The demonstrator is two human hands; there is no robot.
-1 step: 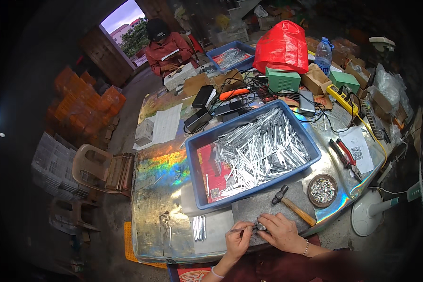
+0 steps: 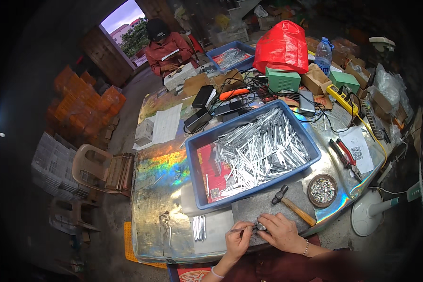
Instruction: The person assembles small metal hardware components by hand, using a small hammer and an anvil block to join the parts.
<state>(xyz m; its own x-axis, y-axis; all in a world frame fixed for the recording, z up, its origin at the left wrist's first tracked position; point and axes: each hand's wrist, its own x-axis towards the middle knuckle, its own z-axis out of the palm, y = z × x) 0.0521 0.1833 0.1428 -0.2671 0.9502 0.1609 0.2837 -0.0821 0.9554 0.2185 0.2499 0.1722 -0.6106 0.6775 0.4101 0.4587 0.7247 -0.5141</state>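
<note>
Low over the grey slab (image 2: 249,207) at the table's near edge, my two hands almost meet. My left hand (image 2: 238,242) pinches a thin dark metal strip (image 2: 237,230) that points toward the right hand. Between the fingers of my right hand (image 2: 282,232) sits a small round silvery metal piece (image 2: 261,226); its lower side is hidden. A hammer (image 2: 293,204) with a wooden handle lies on the slab just beyond the right hand. Left of my left hand, several thin silvery strips (image 2: 199,228) lie side by side on a pale sheet.
Beyond the slab stands a blue tray (image 2: 195,183) heaped with silvery strips. A round bowl (image 2: 322,190) of small metal bits and red-handled pliers (image 2: 347,157) are to the right. Cables, boxes and a red bag (image 2: 281,47) crowd the far side, where another person (image 2: 169,51) sits.
</note>
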